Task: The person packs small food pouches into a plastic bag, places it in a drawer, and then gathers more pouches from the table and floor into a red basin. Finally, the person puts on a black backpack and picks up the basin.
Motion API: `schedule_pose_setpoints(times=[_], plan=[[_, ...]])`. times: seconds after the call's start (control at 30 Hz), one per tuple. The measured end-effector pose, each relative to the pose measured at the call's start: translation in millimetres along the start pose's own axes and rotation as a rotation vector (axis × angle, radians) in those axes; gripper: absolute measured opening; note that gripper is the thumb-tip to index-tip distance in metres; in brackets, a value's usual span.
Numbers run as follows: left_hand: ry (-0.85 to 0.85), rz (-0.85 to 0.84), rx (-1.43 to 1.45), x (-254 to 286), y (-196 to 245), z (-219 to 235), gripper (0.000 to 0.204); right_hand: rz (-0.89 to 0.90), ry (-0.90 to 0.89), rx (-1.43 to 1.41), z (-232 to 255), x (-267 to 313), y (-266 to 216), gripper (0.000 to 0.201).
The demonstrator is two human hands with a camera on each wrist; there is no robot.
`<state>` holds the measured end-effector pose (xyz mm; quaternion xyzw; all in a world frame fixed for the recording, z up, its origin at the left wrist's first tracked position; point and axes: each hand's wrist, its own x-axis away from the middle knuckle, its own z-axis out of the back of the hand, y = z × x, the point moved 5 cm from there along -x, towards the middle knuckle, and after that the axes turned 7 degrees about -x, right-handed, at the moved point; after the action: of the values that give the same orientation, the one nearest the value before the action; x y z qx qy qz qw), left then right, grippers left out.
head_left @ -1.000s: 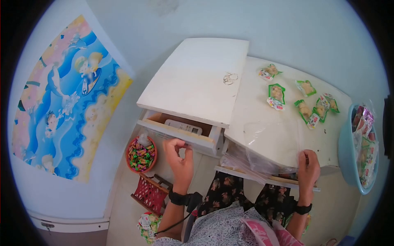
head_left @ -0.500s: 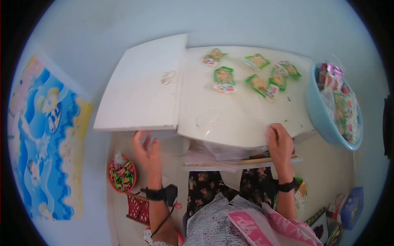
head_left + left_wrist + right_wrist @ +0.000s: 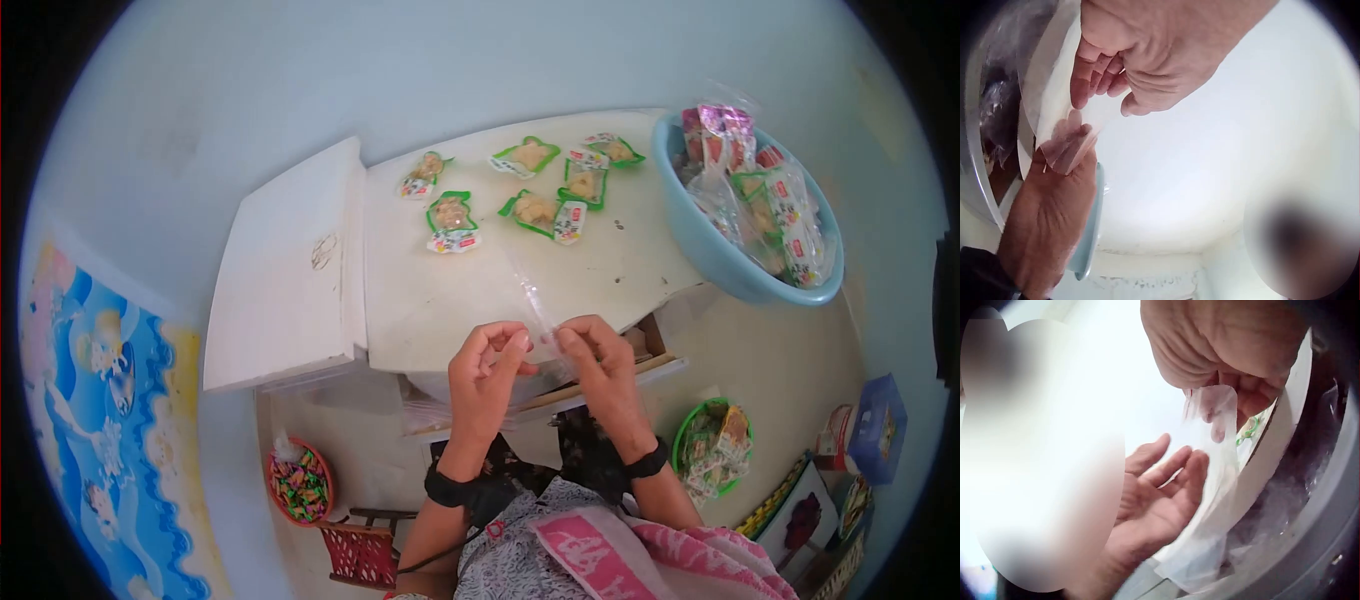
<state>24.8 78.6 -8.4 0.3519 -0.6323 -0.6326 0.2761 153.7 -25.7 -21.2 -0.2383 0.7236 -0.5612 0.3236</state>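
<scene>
A clear plastic bag hangs in front of the white cabinet top. My right hand pinches its edge between thumb and fingers; the right wrist view shows the bag below that hand. Close on the left is my left hand, fingers loosely bent and thumb apart, gripping nothing; in the right wrist view this hand is beside the bag. Beneath both hands a drawer stands pulled out, with clear plastic inside. Several green-edged snack packets lie on the cabinet top.
A blue basin full of packets stands at the right. On the floor are a green basket of packets, a red bowl of wrapped sweets and a red rack. A raised white board covers the cabinet's left side.
The head view has turned right. My left hand has left the left drawer and come beside my right hand. The remote in that drawer is out of sight. The bag remains in my right hand.
</scene>
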Motion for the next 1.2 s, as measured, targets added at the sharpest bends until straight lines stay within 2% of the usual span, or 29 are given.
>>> schedule_pose_setpoints(times=[0.07,0.13,0.4,0.5,0.6,0.8,0.9,1.1,1.2], plan=[[-0.037,0.075,0.09,-5.9,-8.5,-7.0,0.019,-0.055,-0.017,-0.084,-0.3,4.0,5.8,0.012],[-0.048,0.116,0.154,-7.9,-15.1,-7.6,0.018,0.003,-0.029,-0.024,-0.1,4.4,5.5,0.012],[-0.023,0.104,0.017,-12.0,-12.6,-11.6,0.013,0.013,-0.051,0.124,-1.8,4.0,2.8,0.015],[-0.032,0.122,-0.009,-13.4,-16.5,-12.7,0.011,0.03,-0.016,0.091,1.7,4.3,5.8,0.016],[-0.042,0.129,-0.005,-13.4,-17.9,-12.3,0.011,0.025,0.066,-0.101,6.0,2.3,-0.2,0.017],[-0.077,0.115,-0.033,-11.4,-16.2,-14.7,0.008,0.079,-0.027,0.147,5.1,-9.8,-8.4,0.016],[-0.104,0.108,-0.002,-11.8,-16.2,-10.5,0.007,0.06,-0.026,0.138,2.5,-10.6,-0.9,0.015],[-0.126,0.139,0.076,-14.0,-18.5,-2.2,0.006,-0.017,-0.002,-0.169,4.7,-14.6,16.2,0.014],[-0.13,0.17,0.1,-13.6,-17.5,-1.9,0.006,-0.014,0.013,-0.22,8.3,-16.3,15.8,0.014]])
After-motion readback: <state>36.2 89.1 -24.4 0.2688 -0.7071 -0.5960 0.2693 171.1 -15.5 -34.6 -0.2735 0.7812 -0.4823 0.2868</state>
